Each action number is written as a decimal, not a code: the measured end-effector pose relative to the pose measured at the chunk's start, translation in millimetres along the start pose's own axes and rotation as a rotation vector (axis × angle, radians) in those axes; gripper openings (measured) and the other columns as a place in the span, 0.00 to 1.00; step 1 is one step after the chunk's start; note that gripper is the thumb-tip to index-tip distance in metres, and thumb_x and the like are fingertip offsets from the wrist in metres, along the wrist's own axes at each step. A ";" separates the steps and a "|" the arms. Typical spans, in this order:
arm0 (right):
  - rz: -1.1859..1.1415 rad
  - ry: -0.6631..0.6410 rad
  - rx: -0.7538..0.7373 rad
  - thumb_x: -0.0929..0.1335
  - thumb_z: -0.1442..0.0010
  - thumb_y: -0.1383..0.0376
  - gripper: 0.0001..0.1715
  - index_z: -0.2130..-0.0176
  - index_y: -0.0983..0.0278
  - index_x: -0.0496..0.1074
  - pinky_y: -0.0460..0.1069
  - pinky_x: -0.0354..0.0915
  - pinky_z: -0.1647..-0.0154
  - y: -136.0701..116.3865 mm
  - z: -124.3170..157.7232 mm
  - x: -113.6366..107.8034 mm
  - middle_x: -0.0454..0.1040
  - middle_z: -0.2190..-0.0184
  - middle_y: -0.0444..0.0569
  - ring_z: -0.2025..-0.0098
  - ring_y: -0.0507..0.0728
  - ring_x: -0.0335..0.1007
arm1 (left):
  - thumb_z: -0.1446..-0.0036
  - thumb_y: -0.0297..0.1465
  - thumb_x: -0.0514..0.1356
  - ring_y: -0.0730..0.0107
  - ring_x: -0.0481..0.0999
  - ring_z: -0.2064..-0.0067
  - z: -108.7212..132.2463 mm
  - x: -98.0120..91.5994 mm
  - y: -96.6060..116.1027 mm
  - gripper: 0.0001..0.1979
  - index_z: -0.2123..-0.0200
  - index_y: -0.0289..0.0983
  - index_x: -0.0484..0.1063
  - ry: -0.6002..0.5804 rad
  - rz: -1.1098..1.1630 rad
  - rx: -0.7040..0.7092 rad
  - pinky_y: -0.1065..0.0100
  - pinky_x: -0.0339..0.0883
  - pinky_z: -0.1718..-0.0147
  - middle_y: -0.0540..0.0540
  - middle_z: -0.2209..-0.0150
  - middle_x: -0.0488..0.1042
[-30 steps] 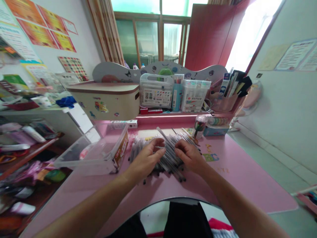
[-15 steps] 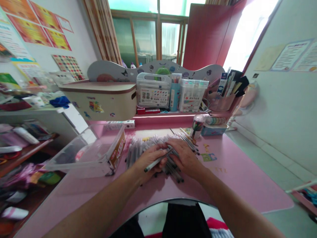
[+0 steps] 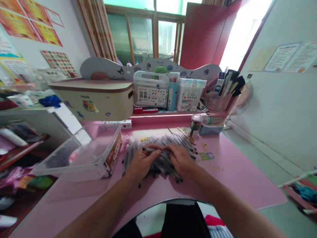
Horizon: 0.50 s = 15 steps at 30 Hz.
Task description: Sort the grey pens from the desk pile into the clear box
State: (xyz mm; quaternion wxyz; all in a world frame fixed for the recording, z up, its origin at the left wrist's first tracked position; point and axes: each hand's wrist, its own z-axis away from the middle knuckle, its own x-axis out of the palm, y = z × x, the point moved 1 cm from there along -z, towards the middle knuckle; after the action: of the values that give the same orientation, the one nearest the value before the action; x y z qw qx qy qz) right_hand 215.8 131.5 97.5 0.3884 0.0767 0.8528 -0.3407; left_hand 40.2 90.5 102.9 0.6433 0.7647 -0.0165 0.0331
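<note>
A pen (image 3: 148, 149) with a dark end lies nearly level in my left hand (image 3: 142, 162), pinched between thumb and fingers. My right hand (image 3: 182, 161) is closed, its fingertips meeting the pen's other end, which they mostly hide. Beneath and around both hands spreads a heap of clear-barrelled pens (image 3: 164, 165), many with dark ends towards me. More pens (image 3: 184, 142) fan out behind my right hand. One dark pen end (image 3: 139, 185) pokes out below my left wrist.
To the left on the pink desk (image 3: 242, 178) stands a clear plastic box (image 3: 86, 168). At the back right are a clear jar (image 3: 195, 125) and a blue box (image 3: 210, 129). A shelf behind carries a lidded bin (image 3: 94, 102), a marker case (image 3: 151, 91) and a pen cup (image 3: 218, 100).
Both hands have shifted slightly, and the pen in my left hand has turned from a slant to nearly level. My right hand's fingers have drawn in to the pen. The whole view has shifted a little.
</note>
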 end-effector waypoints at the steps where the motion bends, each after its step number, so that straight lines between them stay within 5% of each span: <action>1: -0.025 -0.009 0.005 0.59 0.40 0.76 0.16 0.55 0.66 0.69 0.52 0.64 0.54 -0.9 -0.3 0.8 0.74 0.60 0.53 0.57 0.58 0.69 | 0.47 0.34 0.66 0.69 0.76 0.66 -0.5 0.2 -1.3 0.07 0.66 0.36 0.79 0.002 -0.002 -0.012 0.70 0.69 0.65 0.47 0.68 0.79; 15: 0.099 -0.105 0.012 0.58 0.31 0.66 0.13 0.64 0.62 0.69 0.49 0.60 0.65 -4.1 1.3 3.1 0.73 0.69 0.48 0.67 0.56 0.69 | 0.49 0.34 0.68 0.66 0.79 0.67 2.3 0.8 -1.9 0.08 0.68 0.35 0.81 0.037 0.043 -0.053 0.67 0.72 0.64 0.45 0.70 0.80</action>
State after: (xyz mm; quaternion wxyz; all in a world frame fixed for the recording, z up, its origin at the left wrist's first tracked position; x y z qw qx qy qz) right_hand 212.9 127.2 96.8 0.4485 0.1030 0.8243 -0.3297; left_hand 41.1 88.6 100.7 0.6626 0.7462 -0.0218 0.0608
